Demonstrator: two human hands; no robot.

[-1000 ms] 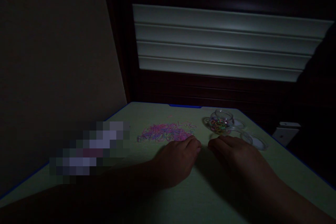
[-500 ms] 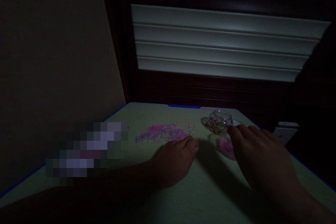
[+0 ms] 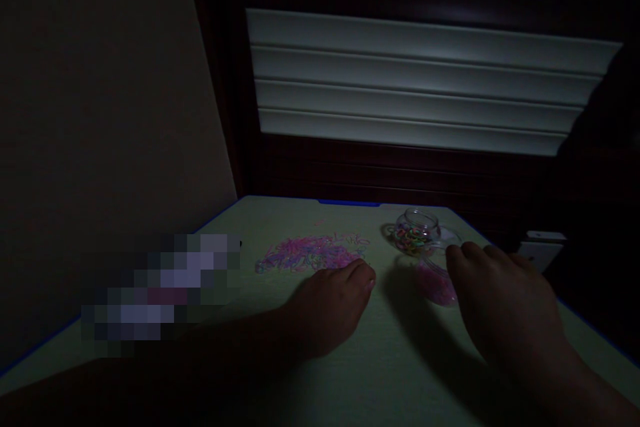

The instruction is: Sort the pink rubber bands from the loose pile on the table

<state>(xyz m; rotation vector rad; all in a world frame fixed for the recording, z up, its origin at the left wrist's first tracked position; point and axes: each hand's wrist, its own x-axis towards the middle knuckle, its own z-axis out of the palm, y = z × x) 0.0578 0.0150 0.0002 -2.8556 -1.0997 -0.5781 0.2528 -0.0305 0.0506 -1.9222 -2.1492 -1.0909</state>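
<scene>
A spread pile of small pink and purple elastic bands point(image 3: 315, 252) lies on the pale green table. At its near right edge rests my left hand point(image 3: 333, 310), fingers closed and bent under; what they hold, if anything, is hidden. A clear jar with pink bands point(image 3: 435, 282) stands to the right, its mouth partly covered by my right hand point(image 3: 507, 307). The right fingers are curled together beside the jar's rim, and their tips are out of sight. Just behind is an open clear jar with multicoloured bands point(image 3: 416, 237).
A clear round lid-like piece point(image 3: 450, 235) lies by the jars. On the left of the table point(image 3: 360, 373) is a pixelated item point(image 3: 165, 287). A white box point(image 3: 543, 247) sits beyond the right edge. A dark wood panel with pale slats point(image 3: 425, 80) rises behind.
My right hand has shifted slightly right, uncovering more of the pink jar's mouth. My left hand stays at the pile's edge.
</scene>
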